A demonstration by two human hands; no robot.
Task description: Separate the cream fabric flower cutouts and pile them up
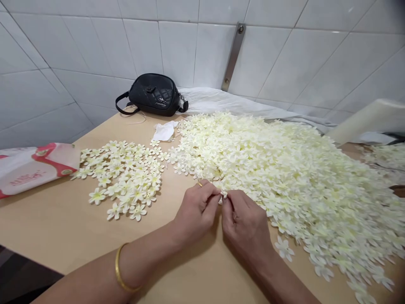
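Between the fingertips of both my hands is a small white artificial flower [224, 194], mostly covered by the fingers. My left hand [199, 204], with a ring on one finger, pinches it from the left. From the other side my right hand [245, 217] grips it with thumb and forefinger. Just beyond and to the right lies a large heap of pale yellow-white artificial flowers [272, 160]. A smaller, flatter group of the same flowers [126, 173] is spread on the table to the left of my hands.
A black quilted bag [155, 93] stands at the back of the wooden table [79, 228], near a crumpled white tissue [164, 131]. At left lies a red and white packet [38, 169]. A pale roll [363, 120] leans at the right, by the tiled wall [177, 46].
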